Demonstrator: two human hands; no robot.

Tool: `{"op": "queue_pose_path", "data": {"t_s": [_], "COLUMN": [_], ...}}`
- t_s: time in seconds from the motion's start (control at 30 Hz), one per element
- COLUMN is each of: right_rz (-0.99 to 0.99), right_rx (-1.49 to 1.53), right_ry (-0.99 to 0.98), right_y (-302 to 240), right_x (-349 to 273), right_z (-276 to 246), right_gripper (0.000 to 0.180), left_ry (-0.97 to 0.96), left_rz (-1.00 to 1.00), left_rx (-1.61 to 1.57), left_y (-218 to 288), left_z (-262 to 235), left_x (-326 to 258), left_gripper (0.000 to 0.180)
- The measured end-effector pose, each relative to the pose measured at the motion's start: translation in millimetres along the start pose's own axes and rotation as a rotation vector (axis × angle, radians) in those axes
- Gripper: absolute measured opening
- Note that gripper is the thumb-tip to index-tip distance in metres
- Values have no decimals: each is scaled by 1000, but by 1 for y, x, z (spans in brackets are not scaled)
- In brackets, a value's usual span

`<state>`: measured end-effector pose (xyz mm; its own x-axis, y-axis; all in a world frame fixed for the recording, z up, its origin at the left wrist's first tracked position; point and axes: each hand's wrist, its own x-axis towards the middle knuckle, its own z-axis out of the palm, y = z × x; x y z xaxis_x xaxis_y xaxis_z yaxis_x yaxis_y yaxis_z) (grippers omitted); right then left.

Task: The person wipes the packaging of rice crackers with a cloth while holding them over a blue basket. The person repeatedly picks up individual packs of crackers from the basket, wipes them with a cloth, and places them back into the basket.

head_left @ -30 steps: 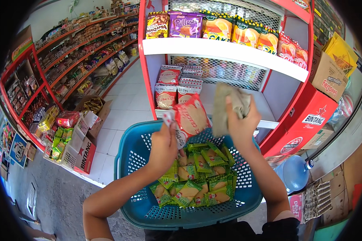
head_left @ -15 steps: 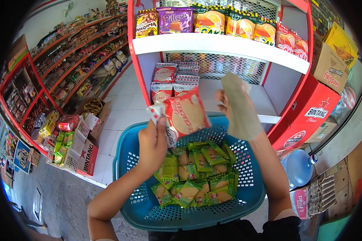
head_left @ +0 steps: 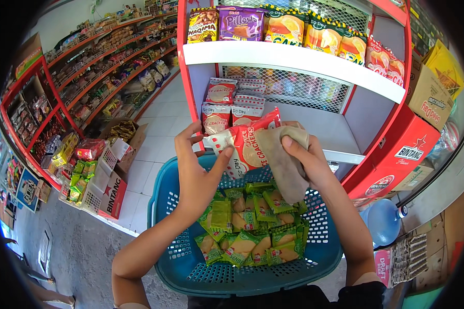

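A red and white pack of rice crackers [head_left: 250, 147] is tilted above the blue basket [head_left: 162, 280]. My right hand [head_left: 304, 154] is closed on a grey-green cloth [head_left: 283, 170], which is pressed over the right end of the pack. At the pack's white left end is my left hand [head_left: 198, 172], its fingers spread apart. Its thumb overlaps the front of the pack, while the other fingers stand off the left edge. Many small green snack packets [head_left: 242, 237] lie heaped inside the basket.
Ahead stands a red-framed rack with white shelves [head_left: 294, 64]. Snack bags line its upper shelf; similar rice cracker packs [head_left: 219, 118] stand at the lower left. On the right are a red carton [head_left: 397, 154] and a blue water jug [head_left: 381, 221]; at left, a white crate [head_left: 95, 190].
The cloth in my right hand has come down and left onto the cracker pack. My left fingers have spread from their grip on the pack. The pack has turned and shifted right.
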<state>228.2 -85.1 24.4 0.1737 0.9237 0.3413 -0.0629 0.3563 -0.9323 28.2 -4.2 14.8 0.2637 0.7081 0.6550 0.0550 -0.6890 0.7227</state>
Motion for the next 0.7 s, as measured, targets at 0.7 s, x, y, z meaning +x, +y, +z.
{"op": "queue_pose_path", "data": {"t_s": [0.7], "right_rz": [-249], "right_rx": [-274], "right_ry": [-91], "right_y": [-10], "right_x": [-31], "right_z": [49], "right_gripper": [34], "left_ry": [-216], "left_rz": [-446], "left_rx": [-808], "left_y": [11], "left_z": [12], "left_x": [-19], "left_gripper": [45]}}
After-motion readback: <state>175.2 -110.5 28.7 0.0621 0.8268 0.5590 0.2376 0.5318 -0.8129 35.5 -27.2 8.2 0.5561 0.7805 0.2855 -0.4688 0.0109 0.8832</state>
